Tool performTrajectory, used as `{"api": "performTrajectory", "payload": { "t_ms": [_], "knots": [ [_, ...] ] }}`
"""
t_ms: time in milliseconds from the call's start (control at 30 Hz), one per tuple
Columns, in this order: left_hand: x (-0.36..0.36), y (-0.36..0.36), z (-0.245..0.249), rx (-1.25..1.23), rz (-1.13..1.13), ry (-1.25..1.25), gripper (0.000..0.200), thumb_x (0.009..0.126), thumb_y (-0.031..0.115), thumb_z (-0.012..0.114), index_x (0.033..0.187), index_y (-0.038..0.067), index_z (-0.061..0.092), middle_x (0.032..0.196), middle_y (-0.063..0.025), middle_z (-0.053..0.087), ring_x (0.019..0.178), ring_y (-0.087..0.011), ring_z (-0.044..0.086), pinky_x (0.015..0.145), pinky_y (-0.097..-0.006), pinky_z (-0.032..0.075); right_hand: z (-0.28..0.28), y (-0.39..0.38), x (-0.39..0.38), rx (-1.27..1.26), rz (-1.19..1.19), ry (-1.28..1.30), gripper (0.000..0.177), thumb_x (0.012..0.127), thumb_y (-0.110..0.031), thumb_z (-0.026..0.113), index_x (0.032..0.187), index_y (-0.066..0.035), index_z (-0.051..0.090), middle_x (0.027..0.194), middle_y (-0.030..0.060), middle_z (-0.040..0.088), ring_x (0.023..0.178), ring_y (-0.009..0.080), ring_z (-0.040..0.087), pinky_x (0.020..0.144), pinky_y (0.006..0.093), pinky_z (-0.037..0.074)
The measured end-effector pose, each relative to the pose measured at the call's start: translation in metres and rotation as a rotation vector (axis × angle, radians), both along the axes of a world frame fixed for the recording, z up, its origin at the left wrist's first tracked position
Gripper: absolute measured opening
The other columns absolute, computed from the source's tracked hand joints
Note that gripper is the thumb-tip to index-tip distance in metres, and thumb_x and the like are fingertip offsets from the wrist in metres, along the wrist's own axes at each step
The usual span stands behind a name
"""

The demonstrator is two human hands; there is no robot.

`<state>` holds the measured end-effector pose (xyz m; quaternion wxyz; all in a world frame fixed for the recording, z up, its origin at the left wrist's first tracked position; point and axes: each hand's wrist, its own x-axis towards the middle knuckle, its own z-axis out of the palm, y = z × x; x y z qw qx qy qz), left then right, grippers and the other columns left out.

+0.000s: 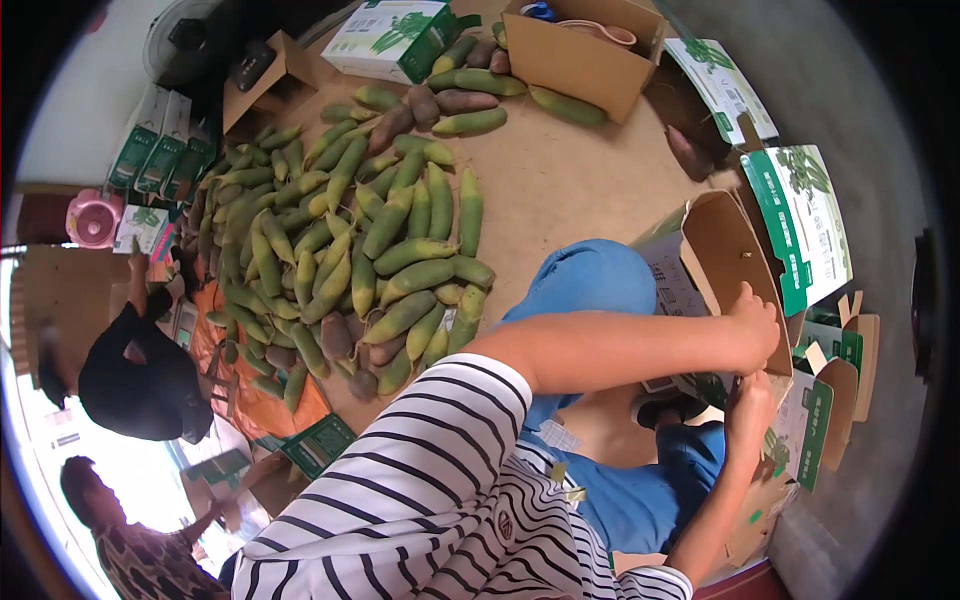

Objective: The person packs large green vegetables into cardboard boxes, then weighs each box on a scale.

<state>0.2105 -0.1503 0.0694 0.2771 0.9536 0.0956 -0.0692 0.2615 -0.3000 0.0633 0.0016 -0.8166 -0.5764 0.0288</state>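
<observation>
A tall cardboard box [722,245] stands open in front of my knees, with brown inner walls and a printed outside. My left hand [754,328] reaches across to the box's near end, its fingers bent at the rim. Just below it, my right hand [750,408] is closed at the same end of the box, the thumb side toward my left hand. The exact grip of both hands is partly hidden by the hands themselves. My blue-trousered knee [590,280] is beside the box.
A large heap of green radishes [340,240], some with reddish-brown ones among them, covers the floor to the left. An open carton [585,60] and a printed white-green box [385,40] stand behind. More printed cartons [805,220] line the wall. Two other people [140,370] are at left.
</observation>
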Motion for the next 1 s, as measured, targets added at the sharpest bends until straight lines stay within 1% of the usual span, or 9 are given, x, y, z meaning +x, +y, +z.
{"api": "performTrajectory", "payload": {
  "t_ms": [100, 200, 233, 367, 433, 533, 800, 833, 1000],
  "knots": [
    [-0.003, 0.003, -0.006, -0.064, -0.036, 0.059, 0.047, 0.083, 0.039, 0.061, 0.115, 0.006, 0.064, 0.119, -0.0145, 0.059, 0.113, -0.0288, 0.056, 0.093, -0.0484, 0.036, -0.012, -0.008, 0.001, 0.077, 0.050, 0.092, 0.033, 0.078, 0.000, 0.056, 0.110, 0.004, 0.055, 0.106, 0.0237, 0.058, 0.096, 0.0409, 0.057, 0.082, 0.0454, 0.047],
    [0.005, 0.015, -0.012, -0.112, -0.231, 0.348, 0.051, 0.081, 0.043, 0.060, 0.121, 0.011, 0.064, 0.123, -0.0137, 0.059, 0.120, -0.0315, 0.052, 0.097, -0.0602, 0.031, -0.005, 0.003, -0.026, 0.133, 0.060, 0.209, 0.047, 0.080, -0.009, 0.060, 0.124, 0.003, 0.047, 0.125, 0.0243, 0.050, 0.116, 0.0413, 0.048, 0.098, 0.0471, 0.038],
    [0.005, 0.017, -0.015, -0.080, -0.243, 0.382, 0.049, 0.077, 0.041, 0.065, 0.119, 0.016, 0.066, 0.120, -0.0086, 0.063, 0.118, -0.0303, 0.053, 0.093, -0.0596, 0.034, -0.012, -0.002, -0.027, 0.077, 0.044, 0.198, 0.063, 0.084, -0.020, 0.061, 0.137, 0.002, 0.036, 0.138, 0.0270, 0.038, 0.127, 0.0432, 0.037, 0.106, 0.0466, 0.030],
    [-0.003, 0.023, -0.037, 0.227, -0.297, 0.495, 0.056, 0.067, 0.039, 0.080, 0.119, 0.021, 0.067, 0.120, -0.0013, 0.064, 0.115, -0.0302, 0.056, 0.091, -0.0621, 0.035, -0.036, -0.009, -0.029, 0.092, 0.062, 0.242, 0.091, 0.073, -0.030, 0.075, 0.144, 0.003, 0.026, 0.145, 0.0235, 0.033, 0.134, 0.0389, 0.032, 0.111, 0.0459, 0.025],
    [-0.002, 0.020, -0.054, 0.238, -0.247, 0.560, 0.061, 0.066, 0.033, 0.082, 0.121, 0.015, 0.065, 0.125, -0.0091, 0.062, 0.118, -0.0297, 0.056, 0.092, -0.0612, 0.039, -0.040, -0.004, -0.030, 0.082, 0.013, 0.307, 0.093, 0.071, -0.025, 0.077, 0.143, 0.002, 0.026, 0.144, 0.0234, 0.035, 0.133, 0.0378, 0.035, 0.110, 0.0445, 0.028],
    [-0.008, 0.010, -0.057, 0.357, -0.279, 0.583, 0.049, 0.075, 0.029, 0.074, 0.121, 0.013, 0.065, 0.125, -0.0088, 0.062, 0.114, -0.0308, 0.058, 0.087, -0.0611, 0.042, -0.052, -0.019, -0.016, 0.095, -0.068, 0.292, 0.097, 0.065, -0.019, 0.081, 0.143, 0.001, 0.027, 0.138, 0.0224, 0.043, 0.127, 0.0370, 0.042, 0.107, 0.0427, 0.032],
    [-0.006, 0.014, -0.050, 0.335, -0.296, 0.635, 0.036, 0.068, 0.016, 0.077, 0.103, 0.011, 0.073, 0.102, -0.0049, 0.071, 0.092, -0.0235, 0.068, 0.070, -0.0478, 0.051, -0.057, -0.020, -0.006, -0.004, -0.137, 0.382, 0.052, 0.077, -0.015, 0.072, 0.123, -0.007, 0.048, 0.109, 0.0176, 0.061, 0.101, 0.0361, 0.059, 0.084, 0.0434, 0.048],
    [-0.005, 0.013, -0.052, 0.337, -0.288, 0.627, 0.035, 0.067, 0.015, 0.077, 0.102, 0.011, 0.073, 0.100, -0.0047, 0.071, 0.091, -0.0232, 0.068, 0.069, -0.0474, 0.051, -0.058, -0.019, -0.006, 0.040, -0.113, 0.348, 0.035, 0.081, -0.015, 0.067, 0.111, -0.007, 0.050, 0.097, 0.0147, 0.062, 0.092, 0.0338, 0.060, 0.076, 0.0443, 0.049],
    [0.000, 0.011, -0.059, 0.366, -0.291, 0.646, 0.036, 0.066, 0.016, 0.078, 0.101, 0.011, 0.073, 0.097, -0.0044, 0.071, 0.087, -0.0243, 0.068, 0.066, -0.0479, 0.052, -0.075, -0.019, 0.001, 0.122, -0.059, 0.309, 0.025, 0.081, -0.012, 0.065, 0.102, -0.006, 0.053, 0.089, 0.0133, 0.062, 0.088, 0.0330, 0.061, 0.072, 0.0432, 0.050]
  ]
}}
